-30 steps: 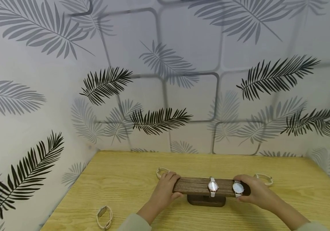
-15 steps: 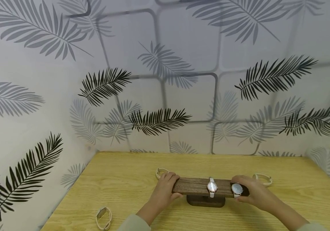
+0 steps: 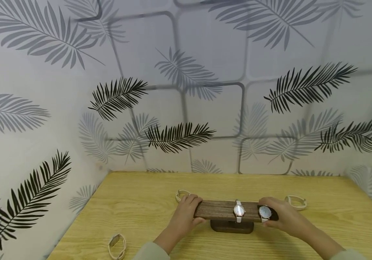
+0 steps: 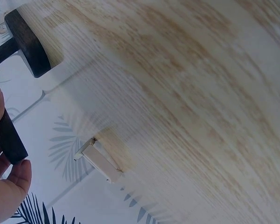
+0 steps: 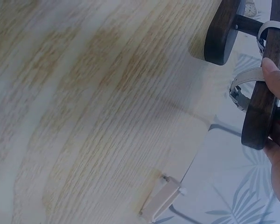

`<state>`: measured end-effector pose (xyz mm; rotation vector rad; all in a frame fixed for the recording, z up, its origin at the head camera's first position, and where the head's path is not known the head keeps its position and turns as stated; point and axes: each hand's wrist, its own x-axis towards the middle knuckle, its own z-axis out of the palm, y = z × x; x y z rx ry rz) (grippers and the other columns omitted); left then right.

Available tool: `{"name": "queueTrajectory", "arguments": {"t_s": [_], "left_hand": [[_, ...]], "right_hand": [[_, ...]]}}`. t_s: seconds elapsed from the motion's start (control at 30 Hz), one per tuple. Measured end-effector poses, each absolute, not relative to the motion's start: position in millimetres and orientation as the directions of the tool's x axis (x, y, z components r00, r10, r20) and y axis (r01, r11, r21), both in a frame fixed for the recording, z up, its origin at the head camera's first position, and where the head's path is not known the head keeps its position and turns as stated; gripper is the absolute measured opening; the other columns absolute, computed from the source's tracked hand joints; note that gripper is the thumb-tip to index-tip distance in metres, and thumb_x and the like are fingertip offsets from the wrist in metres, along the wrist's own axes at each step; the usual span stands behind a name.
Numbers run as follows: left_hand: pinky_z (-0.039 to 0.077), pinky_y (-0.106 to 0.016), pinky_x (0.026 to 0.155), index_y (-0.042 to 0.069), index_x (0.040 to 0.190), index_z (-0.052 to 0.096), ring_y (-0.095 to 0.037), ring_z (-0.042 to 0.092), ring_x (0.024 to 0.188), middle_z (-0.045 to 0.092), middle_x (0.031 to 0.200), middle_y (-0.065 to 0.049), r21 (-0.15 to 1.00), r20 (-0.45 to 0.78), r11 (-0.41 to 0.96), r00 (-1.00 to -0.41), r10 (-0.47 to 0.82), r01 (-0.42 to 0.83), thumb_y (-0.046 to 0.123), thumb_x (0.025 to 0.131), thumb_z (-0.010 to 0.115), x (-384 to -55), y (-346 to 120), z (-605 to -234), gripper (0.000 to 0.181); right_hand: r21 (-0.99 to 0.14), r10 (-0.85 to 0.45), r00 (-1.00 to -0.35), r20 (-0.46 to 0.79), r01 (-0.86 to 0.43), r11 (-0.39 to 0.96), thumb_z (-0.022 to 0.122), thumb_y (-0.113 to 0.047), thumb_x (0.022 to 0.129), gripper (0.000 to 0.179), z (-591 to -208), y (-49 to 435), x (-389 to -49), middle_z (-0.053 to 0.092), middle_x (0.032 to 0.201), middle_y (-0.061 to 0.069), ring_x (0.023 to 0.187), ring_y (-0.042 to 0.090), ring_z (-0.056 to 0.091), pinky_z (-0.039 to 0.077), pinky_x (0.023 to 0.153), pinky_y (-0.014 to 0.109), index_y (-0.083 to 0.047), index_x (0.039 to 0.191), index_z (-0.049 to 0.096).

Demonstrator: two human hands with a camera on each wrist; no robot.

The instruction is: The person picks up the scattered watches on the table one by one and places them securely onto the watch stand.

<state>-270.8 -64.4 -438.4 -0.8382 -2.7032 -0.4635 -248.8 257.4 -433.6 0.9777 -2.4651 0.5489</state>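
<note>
A dark wooden watch stand (image 3: 216, 209), a bar on a short post and base, stands on the table. My left hand (image 3: 185, 211) grips the bar's left end, thumb in front and fingers over the back. A white-strapped watch (image 3: 239, 210) with a shiny face is looped round the middle of the bar. Nearer the right end sits a second white-strapped watch (image 3: 265, 212), pinched by my right hand (image 3: 285, 216) between thumb at the front and fingers at the back. In the right wrist view its strap (image 5: 249, 77) hangs as a loop below the bar, the thumb beside it.
Three more pale-strapped watches lie on the wooden table (image 3: 147, 216): a watch at the front left (image 3: 117, 246), a watch behind my left hand (image 3: 182, 194), and a watch behind my right hand (image 3: 296, 202). A leaf-patterned wall (image 3: 212, 155) rises behind.
My right hand and the watch it pinches have slid slightly left along the bar, toward the middle watch. My left hand keeps its hold on the left end.
</note>
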Motion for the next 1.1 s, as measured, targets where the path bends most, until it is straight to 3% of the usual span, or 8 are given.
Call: {"name": "queueTrajectory", "arguments": {"t_s": [0.23, 0.8, 1.1], "left_hand": [[0.048, -0.035, 0.092, 0.007, 0.119, 0.055, -0.023, 0.051, 0.108, 0.054, 0.119, -0.006, 0.207, 0.357, 0.78, -0.788, 0.502, 0.591, 0.032, 0.074, 0.074, -270, -64, -441, 0.056], [0.046, -0.034, 0.093, 0.007, 0.12, 0.054, -0.023, 0.05, 0.109, 0.054, 0.12, -0.005, 0.179, 0.362, 0.786, -0.783, 0.507, 0.592, 0.034, 0.073, 0.074, -272, -64, -439, 0.057], [0.047, -0.035, 0.093, 0.007, 0.117, 0.056, -0.023, 0.051, 0.108, 0.056, 0.118, -0.006, 0.204, 0.388, 0.783, -0.783, 0.487, 0.588, 0.031, 0.071, 0.076, -270, -64, -440, 0.056]], "right_hand": [[-0.255, -0.568, -0.676, 0.469, -0.72, 0.646, 0.081, -0.021, 0.066, 0.053, -434, 240, -253, 0.064, 0.108, 0.012, 0.093, 0.028, 0.063, 0.055, 0.073, 0.034, -0.004, 0.112, 0.058], [-0.225, -0.574, -0.641, 0.509, -0.743, 0.631, 0.08, -0.023, 0.067, 0.059, -437, 236, -254, 0.062, 0.113, 0.02, 0.097, 0.036, 0.061, 0.055, 0.074, 0.04, 0.001, 0.116, 0.058], [-0.27, -0.554, -0.695, 0.459, -0.703, 0.658, 0.078, -0.022, 0.069, 0.058, -438, 235, -254, 0.06, 0.117, 0.021, 0.102, 0.037, 0.059, 0.054, 0.078, 0.043, 0.0, 0.118, 0.056]]}}
